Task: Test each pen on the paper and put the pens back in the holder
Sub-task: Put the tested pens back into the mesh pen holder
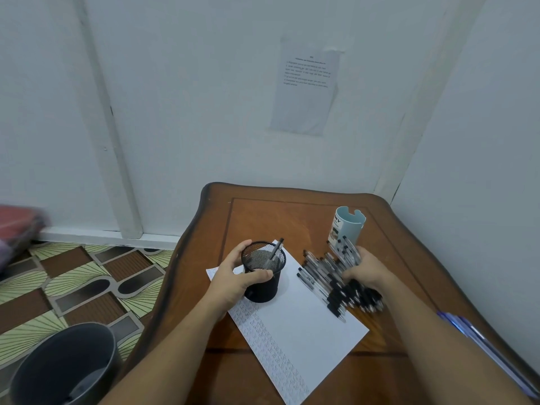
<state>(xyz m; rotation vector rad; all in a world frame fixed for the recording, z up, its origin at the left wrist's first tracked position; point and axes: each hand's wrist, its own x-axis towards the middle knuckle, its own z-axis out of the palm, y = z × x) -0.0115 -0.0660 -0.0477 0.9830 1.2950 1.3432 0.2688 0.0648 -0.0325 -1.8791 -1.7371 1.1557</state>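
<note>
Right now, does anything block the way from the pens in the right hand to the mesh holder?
Nothing visible: only flat paper and loose pens lie between the right hand and the open mesh holder.

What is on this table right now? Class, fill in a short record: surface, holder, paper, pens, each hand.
Surface: brown wooden table
Holder: black wire-mesh cylindrical holder, upright on the paper, one pen inside
Paper: white sheet of paper, rows of small marks along its left edge
Loose pens: heap of clear black-capped pens at the paper's right edge
Left hand: grips the holder
Right hand: grips a bundle of pens
Also: pale blue cylindrical cup behind the heap
</note>
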